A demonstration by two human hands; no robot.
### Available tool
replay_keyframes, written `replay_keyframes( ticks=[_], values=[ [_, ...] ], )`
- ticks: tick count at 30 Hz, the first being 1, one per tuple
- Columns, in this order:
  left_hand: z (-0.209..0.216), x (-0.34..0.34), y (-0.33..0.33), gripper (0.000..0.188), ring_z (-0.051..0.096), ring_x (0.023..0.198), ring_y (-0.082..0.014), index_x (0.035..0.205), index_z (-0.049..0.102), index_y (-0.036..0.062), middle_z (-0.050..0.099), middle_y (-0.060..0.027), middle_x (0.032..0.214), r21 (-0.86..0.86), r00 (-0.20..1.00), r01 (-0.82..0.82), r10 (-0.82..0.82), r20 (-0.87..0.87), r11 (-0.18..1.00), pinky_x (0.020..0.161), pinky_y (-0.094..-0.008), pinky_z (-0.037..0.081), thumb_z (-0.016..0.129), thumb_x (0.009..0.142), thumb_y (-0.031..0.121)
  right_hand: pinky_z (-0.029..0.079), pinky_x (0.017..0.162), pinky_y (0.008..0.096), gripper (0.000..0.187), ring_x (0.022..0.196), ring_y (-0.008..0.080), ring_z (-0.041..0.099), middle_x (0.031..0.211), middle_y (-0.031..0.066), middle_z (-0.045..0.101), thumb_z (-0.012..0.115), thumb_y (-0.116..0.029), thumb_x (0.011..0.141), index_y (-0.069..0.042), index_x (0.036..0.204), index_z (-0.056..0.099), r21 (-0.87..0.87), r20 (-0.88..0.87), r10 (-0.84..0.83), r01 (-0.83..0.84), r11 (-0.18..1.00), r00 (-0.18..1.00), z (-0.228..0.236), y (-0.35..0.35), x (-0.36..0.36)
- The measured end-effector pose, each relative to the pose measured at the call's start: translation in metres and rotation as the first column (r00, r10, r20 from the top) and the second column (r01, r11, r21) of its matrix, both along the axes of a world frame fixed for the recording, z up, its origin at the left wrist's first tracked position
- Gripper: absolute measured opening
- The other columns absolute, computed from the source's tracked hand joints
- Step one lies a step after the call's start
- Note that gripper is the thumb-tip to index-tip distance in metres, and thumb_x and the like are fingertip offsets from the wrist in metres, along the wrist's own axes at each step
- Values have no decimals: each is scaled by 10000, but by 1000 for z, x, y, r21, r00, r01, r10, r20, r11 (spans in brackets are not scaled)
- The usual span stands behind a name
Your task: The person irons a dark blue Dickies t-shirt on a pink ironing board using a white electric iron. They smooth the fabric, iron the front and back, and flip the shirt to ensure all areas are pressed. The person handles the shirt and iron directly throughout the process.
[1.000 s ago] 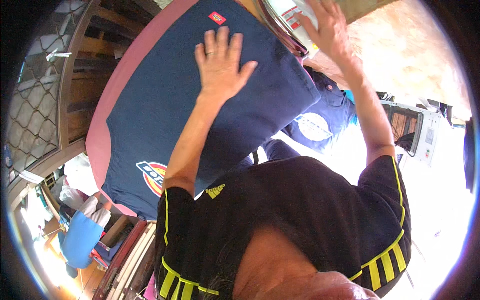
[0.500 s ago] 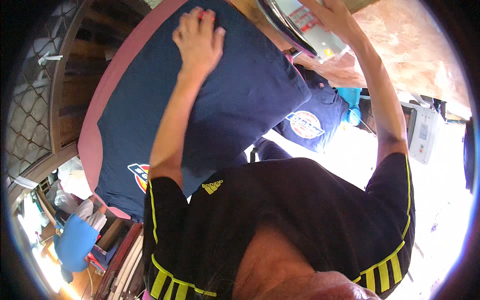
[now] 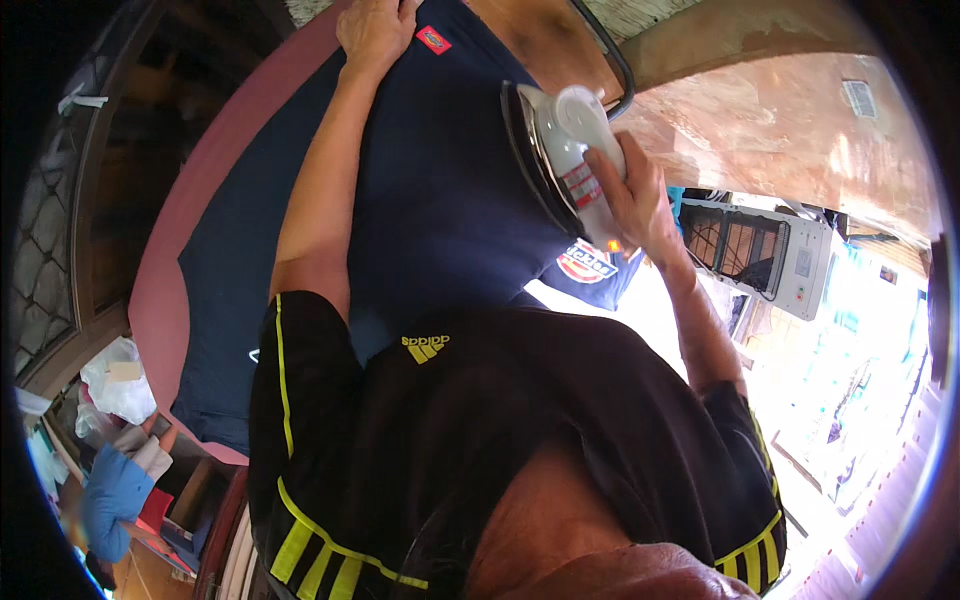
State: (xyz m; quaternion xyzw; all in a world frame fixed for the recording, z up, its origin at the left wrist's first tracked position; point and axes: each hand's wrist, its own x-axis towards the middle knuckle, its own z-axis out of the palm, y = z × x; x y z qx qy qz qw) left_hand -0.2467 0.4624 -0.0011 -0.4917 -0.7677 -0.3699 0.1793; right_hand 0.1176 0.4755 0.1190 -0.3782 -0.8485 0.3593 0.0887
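Observation:
A dark navy T-shirt (image 3: 440, 190) is spread over a pink-covered ironing board (image 3: 165, 290). My left hand (image 3: 376, 35) is at the shirt's far end with its fingers closed on the cloth, partly cut off by the picture's top edge; a small red label (image 3: 433, 40) lies just right of it. My right hand (image 3: 640, 195) is wrapped round the handle of a white clothes iron (image 3: 575, 130). The iron is tilted over the shirt's right side, its orange light lit. Whether its soleplate touches the cloth I cannot tell.
Another dark garment with a round printed logo (image 3: 587, 262) hangs beyond the board's right edge. At the right stands a white appliance with a control panel (image 3: 803, 265). A person in blue (image 3: 115, 495) is at the lower left, near white plastic bags (image 3: 120, 380). A metal lattice (image 3: 45, 240) stands at the left.
My right hand has brought the iron from the upper right down and left to the shirt. My left hand has moved up to the far end, its spread fingers now closed, uncovering the red label.

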Motion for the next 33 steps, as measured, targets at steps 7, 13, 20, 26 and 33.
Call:
replay_keyframes(
  ticks=[7, 13, 20, 26, 33],
  values=[
    [7, -3, -9, 195, 656, 840, -377, 990, 610, 105, 678, -169, 856, -14, 993, 65, -64, 97, 998, 748, -519, 492, 607, 945, 294, 553, 719, 436, 371, 826, 368, 690, 945, 233, 679, 613, -294, 968, 19, 1168, 602, 759, -340, 445, -38, 650, 828, -30, 80, -131],
    [15, 4, -24, 153, 650, 912, -369, 968, 625, 86, 685, -147, 913, -136, 999, -47, 50, 21, 990, 799, -490, 491, 610, 930, 233, 508, 862, 517, 439, 995, 464, 647, 1048, 309, 653, 595, -327, 971, 43, 1207, 596, 460, -15, 342, -297, 836, 939, -21, 94, -161],
    [-5, -11, -21, 115, 658, 888, -351, 926, 633, 98, 686, -119, 901, 17, 1000, -8, 7, 30, 1000, 771, -474, 499, 626, 906, 211, 539, 762, 456, 423, 862, 412, 696, 921, 277, 690, 625, -344, 973, -3, 1222, 601, 207, -146, 187, -155, 966, 971, -28, 56, -25],
    [8, -10, -25, 241, 659, 984, -331, 1068, 695, 141, 706, -112, 1028, -174, 974, -19, 57, 218, 985, 843, -477, 489, 653, 905, 314, 517, 744, 423, 371, 822, 341, 683, 886, 251, 670, 612, -284, 985, 7, 1213, 588, 37, -52, 148, -146, 989, 988, -5, 25, -20],
    [28, 0, -64, 276, 680, 975, -372, 1091, 688, 154, 723, -148, 1021, -344, 963, -113, 188, 193, 932, 826, -491, 523, 640, 932, 375, 510, 684, 456, 479, 707, 377, 659, 771, 230, 662, 617, -406, 966, 42, 1134, 593, 401, -165, 299, -213, 891, 940, -39, 87, -175]
  ],
)
